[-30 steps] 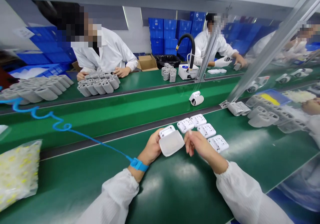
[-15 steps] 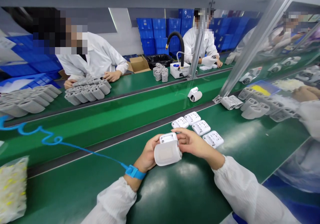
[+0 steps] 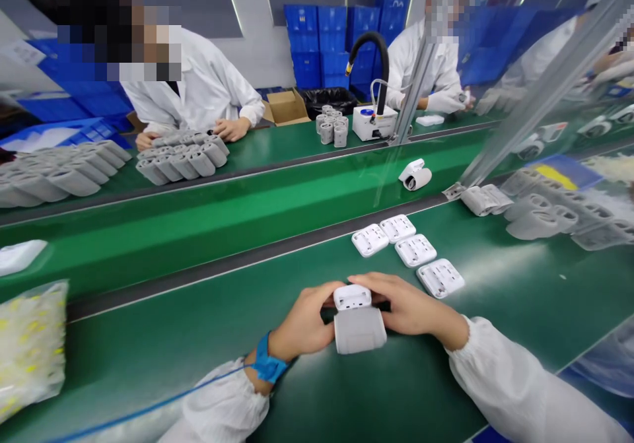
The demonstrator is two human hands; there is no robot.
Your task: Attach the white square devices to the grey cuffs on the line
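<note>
The left hand (image 3: 308,321) and right hand (image 3: 410,306) grasp, from opposite sides, a rounded white plastic box (image 3: 352,297) with a rolled grey fabric cuff (image 3: 360,331) on its near side, over the green tabletop (image 3: 312,400). Box and cuff sit between the hands, neither nearer; the cuff's long axis runs crosswise, and the box's open side faces nearward.

The head camera faces forward and down across a table (image 3: 198,331). The left hand (image 3: 306,322) and right hand (image 3: 411,306) are near.
</note>
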